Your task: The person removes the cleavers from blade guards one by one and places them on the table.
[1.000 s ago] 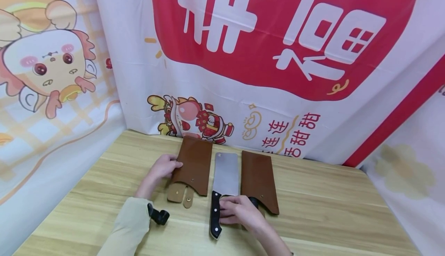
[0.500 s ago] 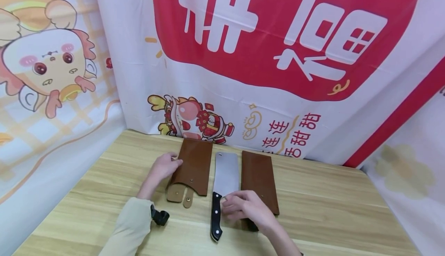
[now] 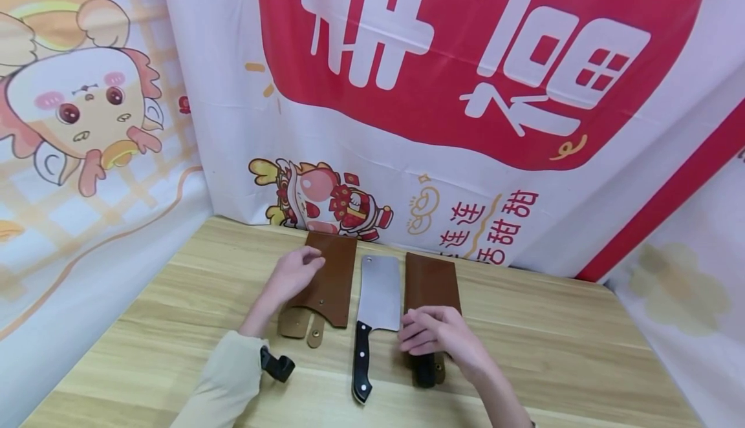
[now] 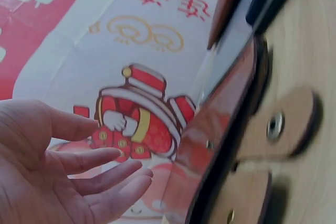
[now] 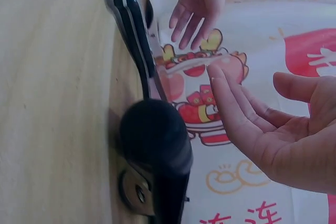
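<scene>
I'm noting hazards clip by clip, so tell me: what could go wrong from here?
The cleaver lies bare with the right hand close by, so a careless sweep might cause a cut. The strap on the left sheath lies unfastened; anything put in could slide out unless it is snapped.

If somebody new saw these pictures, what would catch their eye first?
Probably the big red patch on the white cloth, high in the head view. Next, perhaps, the bare cleaver, flat on the wooden table between the left brown sheath and the right brown sheath. The left hand is near the former, the right hand near the latter.
</scene>
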Tool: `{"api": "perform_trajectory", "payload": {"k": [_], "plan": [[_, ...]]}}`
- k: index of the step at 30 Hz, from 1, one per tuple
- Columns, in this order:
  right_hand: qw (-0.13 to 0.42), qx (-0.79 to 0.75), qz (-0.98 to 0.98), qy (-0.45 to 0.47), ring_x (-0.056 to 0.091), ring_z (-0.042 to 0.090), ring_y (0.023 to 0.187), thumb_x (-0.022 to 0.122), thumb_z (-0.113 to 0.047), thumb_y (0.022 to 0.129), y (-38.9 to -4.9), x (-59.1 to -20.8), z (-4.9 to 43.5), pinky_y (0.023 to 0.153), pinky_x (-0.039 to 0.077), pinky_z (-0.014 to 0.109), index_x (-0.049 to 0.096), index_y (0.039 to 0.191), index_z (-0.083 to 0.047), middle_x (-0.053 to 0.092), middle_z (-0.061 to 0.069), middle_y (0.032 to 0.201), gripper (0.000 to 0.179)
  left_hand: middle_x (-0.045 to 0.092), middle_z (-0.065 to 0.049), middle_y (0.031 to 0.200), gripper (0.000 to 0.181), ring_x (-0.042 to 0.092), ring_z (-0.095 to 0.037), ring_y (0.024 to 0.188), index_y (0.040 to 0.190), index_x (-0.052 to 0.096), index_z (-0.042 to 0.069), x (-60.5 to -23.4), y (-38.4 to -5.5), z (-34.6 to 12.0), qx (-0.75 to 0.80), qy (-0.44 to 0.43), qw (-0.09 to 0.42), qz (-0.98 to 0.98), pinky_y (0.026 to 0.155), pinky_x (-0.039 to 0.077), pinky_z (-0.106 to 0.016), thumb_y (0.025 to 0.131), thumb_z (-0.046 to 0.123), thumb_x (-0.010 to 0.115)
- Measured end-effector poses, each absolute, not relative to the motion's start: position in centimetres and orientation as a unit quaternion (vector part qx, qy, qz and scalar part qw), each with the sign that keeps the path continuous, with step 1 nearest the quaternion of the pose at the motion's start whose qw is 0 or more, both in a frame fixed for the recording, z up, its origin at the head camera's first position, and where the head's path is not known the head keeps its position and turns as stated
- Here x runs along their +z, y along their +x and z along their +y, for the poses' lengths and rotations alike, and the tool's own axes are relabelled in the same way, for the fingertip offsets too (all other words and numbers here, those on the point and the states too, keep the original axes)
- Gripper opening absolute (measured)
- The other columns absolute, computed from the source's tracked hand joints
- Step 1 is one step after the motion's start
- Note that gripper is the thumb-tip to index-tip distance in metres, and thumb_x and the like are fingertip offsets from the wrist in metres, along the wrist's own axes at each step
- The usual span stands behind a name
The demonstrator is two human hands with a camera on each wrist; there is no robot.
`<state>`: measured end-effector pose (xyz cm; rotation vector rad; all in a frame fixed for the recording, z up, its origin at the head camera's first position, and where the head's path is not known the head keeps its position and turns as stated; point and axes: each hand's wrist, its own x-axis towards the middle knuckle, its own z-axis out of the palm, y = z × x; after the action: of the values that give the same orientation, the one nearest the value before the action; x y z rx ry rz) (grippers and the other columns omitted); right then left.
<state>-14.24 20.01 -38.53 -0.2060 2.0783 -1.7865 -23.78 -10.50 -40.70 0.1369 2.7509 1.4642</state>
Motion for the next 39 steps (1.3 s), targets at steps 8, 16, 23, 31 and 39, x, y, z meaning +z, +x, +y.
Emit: {"api": "perform_trajectory", "payload": {"k": [8, 16, 23, 31, 39], "plan": [[0.19, -0.626, 0.753, -0.066, 0.075, 0.028, 0.089, 0.056, -0.029, 0.107, -14.4, -38.2, 21.6, 0.082, 0.063, 0.04, 0.062, 0.119, 0.017, 0.074, 0.023, 0.1, 0.048, 0.068, -0.02, 0.129, 0.038, 0.064, -0.037, 0.119, 0.137, 0.062, -0.001, -40.3, -22.9, -7.8, 0.531, 0.069, 0.007, 0.844, 0.101, 0.053, -0.05, 0.106, 0.019, 0.059], [0.181, -0.629, 0.754, -0.053, 0.075, 0.03, 0.091, 0.056, -0.031, 0.108, -14.2, -38.1, 23.0, 0.082, 0.063, 0.04, 0.061, 0.12, 0.017, 0.074, 0.021, 0.1, 0.049, 0.068, -0.015, 0.129, 0.038, 0.068, -0.036, 0.113, 0.14, 0.061, 0.002, -40.7, -21.9, -5.7, 0.569, 0.084, 0.045, 0.817, 0.092, 0.059, -0.043, 0.107, 0.021, 0.058], [0.181, -0.626, 0.757, -0.049, 0.075, 0.03, 0.09, 0.055, -0.032, 0.108, -14.3, -38.1, 24.0, 0.081, 0.063, 0.04, 0.062, 0.12, 0.014, 0.074, 0.021, 0.1, 0.049, 0.066, -0.015, 0.133, 0.037, 0.066, -0.034, 0.116, 0.14, 0.062, 0.004, -41.3, -21.2, -4.3, 0.58, 0.109, 0.067, 0.805, 0.094, 0.058, -0.047, 0.107, 0.021, 0.058], [0.192, -0.618, 0.761, -0.035, 0.075, 0.027, 0.087, 0.056, -0.034, 0.108, -14.5, -38.1, 24.6, 0.078, 0.063, 0.038, 0.061, 0.123, 0.015, 0.074, 0.018, 0.099, 0.052, 0.063, -0.018, 0.138, 0.04, 0.068, -0.038, 0.112, 0.142, 0.059, 0.003, -41.3, -20.7, -3.6, 0.588, 0.119, 0.087, 0.795, 0.092, 0.059, -0.046, 0.107, 0.021, 0.057], [0.2, -0.616, 0.761, -0.036, 0.075, 0.027, 0.087, 0.056, -0.032, 0.108, -14.7, -38.6, 25.0, 0.078, 0.064, 0.039, 0.06, 0.123, 0.016, 0.074, 0.018, 0.098, 0.05, 0.061, -0.024, 0.139, 0.042, 0.068, -0.04, 0.113, 0.142, 0.058, -0.001, -41.3, -20.1, -3.0, 0.59, 0.144, 0.101, 0.788, 0.091, 0.059, -0.046, 0.107, 0.022, 0.058]]}}
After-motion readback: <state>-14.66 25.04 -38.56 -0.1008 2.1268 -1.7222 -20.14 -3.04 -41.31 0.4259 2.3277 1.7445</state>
